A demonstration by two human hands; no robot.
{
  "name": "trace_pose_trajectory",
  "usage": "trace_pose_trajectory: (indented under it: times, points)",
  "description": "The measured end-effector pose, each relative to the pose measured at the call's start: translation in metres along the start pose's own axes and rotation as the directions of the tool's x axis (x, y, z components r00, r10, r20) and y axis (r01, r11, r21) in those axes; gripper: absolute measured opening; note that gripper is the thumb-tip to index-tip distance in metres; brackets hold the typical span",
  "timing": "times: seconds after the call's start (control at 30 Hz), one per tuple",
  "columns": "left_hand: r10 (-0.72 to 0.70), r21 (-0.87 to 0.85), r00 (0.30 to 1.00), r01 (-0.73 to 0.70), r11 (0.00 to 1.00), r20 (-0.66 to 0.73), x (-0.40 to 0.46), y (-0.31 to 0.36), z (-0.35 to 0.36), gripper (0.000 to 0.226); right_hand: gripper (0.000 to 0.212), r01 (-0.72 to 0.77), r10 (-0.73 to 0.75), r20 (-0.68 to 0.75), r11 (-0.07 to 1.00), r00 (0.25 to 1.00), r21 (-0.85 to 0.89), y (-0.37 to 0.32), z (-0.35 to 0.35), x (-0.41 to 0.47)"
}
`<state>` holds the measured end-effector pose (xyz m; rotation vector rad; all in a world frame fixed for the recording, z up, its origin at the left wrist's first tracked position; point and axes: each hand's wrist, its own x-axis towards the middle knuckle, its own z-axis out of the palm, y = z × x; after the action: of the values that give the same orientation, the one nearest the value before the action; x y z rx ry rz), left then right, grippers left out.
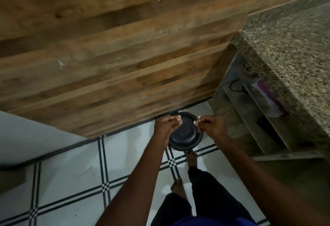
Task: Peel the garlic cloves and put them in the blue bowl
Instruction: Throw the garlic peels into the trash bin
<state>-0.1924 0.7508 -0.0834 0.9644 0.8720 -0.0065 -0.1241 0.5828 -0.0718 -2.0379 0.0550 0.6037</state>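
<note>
- Garlic clove point(195, 122): I see a small pale piece pinched at the fingertips of the right hand point(211, 126), just right of centre in the lower half of the frame, over the right rim of a dark round container.
- A second pale bit, possibly another garlic piece point(179, 118) or skin, shows at the fingertips of the left hand point(165, 124); it is too small for me to tell which.
- Both hands are curled, fingers drawn narrow around what they hold. The left hand's fingers bend over the container's left rim.
- The dark round container point(184, 134) sits below the two hands, near the centre of the frame. It looks dark navy or black with a ridged, lid-like top; I cannot tell whether it is the blue bowl or whether it stands on the floor or is held up.
- The two hands are near each other, apart, with the container's top between them.
- Both forearms reach in from the lower edge of the frame.
- A wood-patterned panel point(116, 47) fills the upper left and centre.
- A speckled granite countertop point(289, 47) takes the upper right, with shelves point(253, 115) underneath holding a purple-and-white item point(267, 97).
- White floor tiles with dark striped lines point(71, 172) cover the lower left.
- The person's bare feet point(192, 157) and dark trousers point(205, 190) show at lower centre.
</note>
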Motion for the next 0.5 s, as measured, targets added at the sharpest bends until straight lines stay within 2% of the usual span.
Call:
trace_pose_trajectory:
  times: [0.17,0.27,0.33,0.4,0.5]
  points:
    - [-0.085,0.010,0.995,0.086,0.996,-0.059,0.057,-0.025,-0.014,0.009,0.011,-0.160,0.160,-0.005,0.986,0.987,0.042,0.030,0.043,0.049]
    - [-0.140,0.031,0.987,0.143,0.989,-0.078,0.097,-0.050,-0.019,0.008,0.010,-0.258,0.258,0.014,0.966,0.966,-0.015,0.065,0.068,0.087]
    - [-0.182,0.060,0.979,0.189,0.980,-0.096,0.130,-0.073,-0.023,0.011,0.019,-0.350,0.350,0.044,0.937,0.936,-0.007,0.107,0.082,0.123]
    - [-0.208,0.108,0.972,0.220,0.969,-0.113,0.165,-0.102,-0.029,0.014,0.009,-0.422,0.421,0.071,0.907,0.904,-0.014,0.172,0.102,0.167]
    - [-0.245,0.163,0.959,0.267,0.950,-0.141,0.219,-0.151,-0.035,0.022,0.006,-0.543,0.539,0.076,0.838,0.839,0.052,0.194,0.122,0.198]
